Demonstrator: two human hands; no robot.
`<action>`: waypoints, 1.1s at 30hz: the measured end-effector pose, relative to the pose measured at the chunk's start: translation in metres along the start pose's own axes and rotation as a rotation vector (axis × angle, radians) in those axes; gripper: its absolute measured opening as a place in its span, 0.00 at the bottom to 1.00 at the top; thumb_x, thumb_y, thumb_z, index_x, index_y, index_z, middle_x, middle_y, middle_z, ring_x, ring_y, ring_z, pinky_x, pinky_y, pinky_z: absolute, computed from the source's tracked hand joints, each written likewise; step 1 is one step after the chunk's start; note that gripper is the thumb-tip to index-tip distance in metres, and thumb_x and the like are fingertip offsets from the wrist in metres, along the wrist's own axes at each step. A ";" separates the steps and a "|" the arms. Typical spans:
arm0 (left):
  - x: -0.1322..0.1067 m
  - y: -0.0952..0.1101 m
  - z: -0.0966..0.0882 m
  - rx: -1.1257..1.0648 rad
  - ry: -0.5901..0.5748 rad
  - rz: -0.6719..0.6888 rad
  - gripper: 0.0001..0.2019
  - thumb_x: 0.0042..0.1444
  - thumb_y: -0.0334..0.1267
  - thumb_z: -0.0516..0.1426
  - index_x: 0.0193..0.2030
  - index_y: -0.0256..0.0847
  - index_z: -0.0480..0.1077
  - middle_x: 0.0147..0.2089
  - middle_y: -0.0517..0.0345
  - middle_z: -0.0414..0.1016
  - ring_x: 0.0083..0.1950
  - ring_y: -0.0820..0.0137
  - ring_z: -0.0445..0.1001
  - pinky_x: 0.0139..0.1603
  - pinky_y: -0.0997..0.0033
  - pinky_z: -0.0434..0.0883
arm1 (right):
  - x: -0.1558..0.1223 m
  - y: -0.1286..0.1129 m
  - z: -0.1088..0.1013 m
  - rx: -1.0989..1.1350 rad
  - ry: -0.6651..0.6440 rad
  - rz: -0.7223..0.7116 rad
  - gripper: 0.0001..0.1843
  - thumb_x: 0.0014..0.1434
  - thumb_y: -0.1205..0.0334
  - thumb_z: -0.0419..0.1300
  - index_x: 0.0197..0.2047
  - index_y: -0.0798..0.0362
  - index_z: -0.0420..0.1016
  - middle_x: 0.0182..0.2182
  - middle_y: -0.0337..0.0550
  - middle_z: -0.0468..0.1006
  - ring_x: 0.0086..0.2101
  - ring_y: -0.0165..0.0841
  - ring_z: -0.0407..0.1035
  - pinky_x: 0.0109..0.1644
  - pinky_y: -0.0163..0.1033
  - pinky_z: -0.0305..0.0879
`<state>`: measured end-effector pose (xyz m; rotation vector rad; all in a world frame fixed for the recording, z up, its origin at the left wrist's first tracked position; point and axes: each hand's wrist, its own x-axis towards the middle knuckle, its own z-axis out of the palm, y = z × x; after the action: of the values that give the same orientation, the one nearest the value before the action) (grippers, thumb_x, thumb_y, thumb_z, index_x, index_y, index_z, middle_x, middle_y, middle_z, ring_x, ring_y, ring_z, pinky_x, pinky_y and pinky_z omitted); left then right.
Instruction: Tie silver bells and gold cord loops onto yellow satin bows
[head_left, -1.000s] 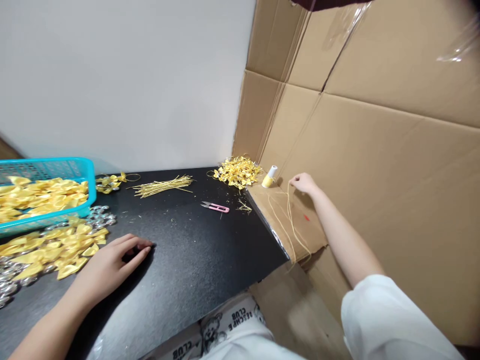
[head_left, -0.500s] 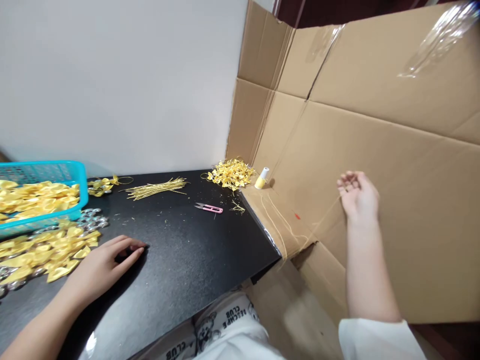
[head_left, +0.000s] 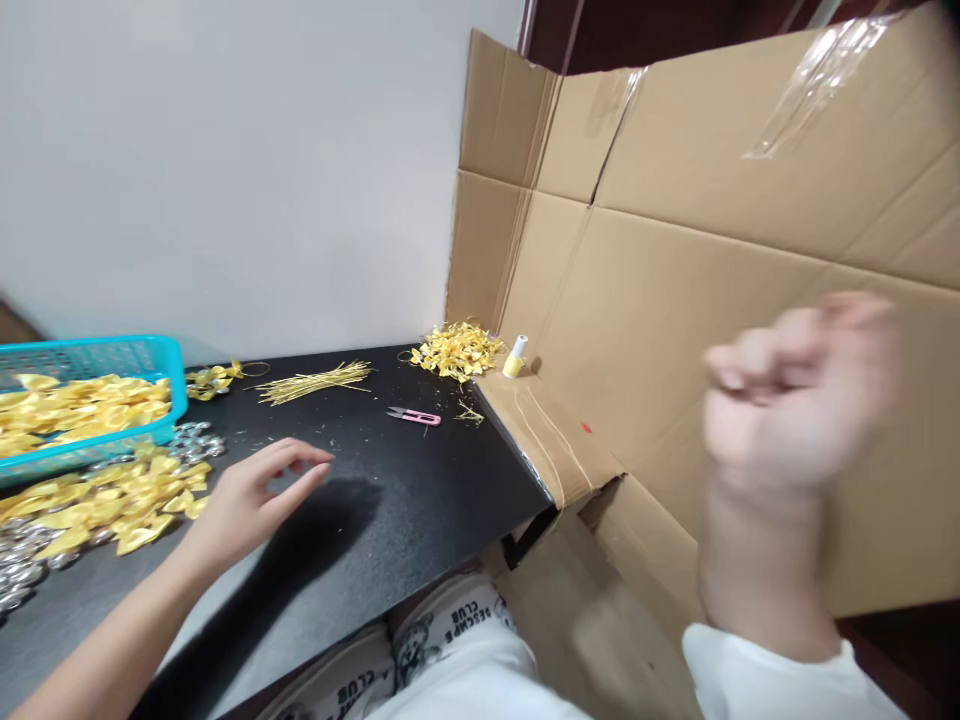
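While left hand (head_left: 247, 505) hovers over black tabletop (head_left: 405, 490), its fingers (head_left: 296, 451) are half-curled, empty | right hand (head_left: 795, 400): balled up, blurry, can't tell if gripping anything | yellow bows (head_left: 127, 500) just left of left fingers | thread (head_left: 537, 438) well left of right fingers, spool (head_left: 514, 360) beyond

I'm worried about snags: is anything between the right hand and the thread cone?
Nothing visible stands between the right hand and the thread cone; the yellow bow pile lies beyond the cone, outside that path.
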<state>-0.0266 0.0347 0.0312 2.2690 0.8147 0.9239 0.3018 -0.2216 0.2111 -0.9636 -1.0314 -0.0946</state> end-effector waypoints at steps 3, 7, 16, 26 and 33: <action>0.015 0.040 0.006 -0.143 -0.031 0.044 0.12 0.54 0.48 0.62 0.40 0.45 0.76 0.35 0.58 0.77 0.35 0.67 0.72 0.36 0.73 0.68 | -0.028 0.035 0.084 0.279 -0.163 0.308 0.13 0.53 0.51 0.67 0.32 0.49 0.69 0.17 0.27 0.52 0.17 0.21 0.44 0.21 0.33 0.40; 0.023 0.078 0.025 -0.488 0.000 -0.015 0.21 0.55 0.49 0.61 0.53 0.44 0.75 0.48 0.52 0.77 0.42 0.66 0.73 0.41 0.71 0.71 | -0.088 0.073 0.155 0.546 -0.347 0.860 0.19 0.46 0.49 0.70 0.31 0.51 0.69 0.16 0.25 0.54 0.17 0.20 0.42 0.20 0.31 0.37; 0.011 0.074 0.046 -0.859 0.128 -0.171 0.12 0.53 0.45 0.65 0.42 0.44 0.82 0.45 0.52 0.80 0.48 0.65 0.75 0.49 0.70 0.70 | -0.139 0.094 0.189 0.789 -0.361 1.283 0.27 0.38 0.49 0.74 0.30 0.51 0.61 0.14 0.20 0.46 0.16 0.18 0.34 0.19 0.29 0.31; 0.029 0.076 0.021 -1.218 0.500 -0.429 0.07 0.52 0.38 0.66 0.33 0.37 0.77 0.26 0.61 0.77 0.29 0.75 0.76 0.33 0.77 0.73 | -0.151 0.118 0.179 0.593 -0.662 1.284 0.24 0.40 0.48 0.72 0.31 0.54 0.68 0.15 0.22 0.51 0.16 0.18 0.38 0.20 0.30 0.33; 0.033 0.071 -0.056 -1.471 0.564 -0.388 0.17 0.69 0.33 0.47 0.31 0.36 0.70 0.15 0.70 0.55 0.13 0.84 0.56 0.14 0.84 0.54 | -0.163 0.139 0.105 0.328 -0.886 1.300 0.20 0.44 0.49 0.71 0.27 0.57 0.73 0.13 0.25 0.55 0.16 0.19 0.44 0.21 0.31 0.36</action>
<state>-0.0263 0.0254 0.1269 0.5747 0.4380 1.3251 0.2083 -0.1202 0.0163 -1.2190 -0.9463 1.6406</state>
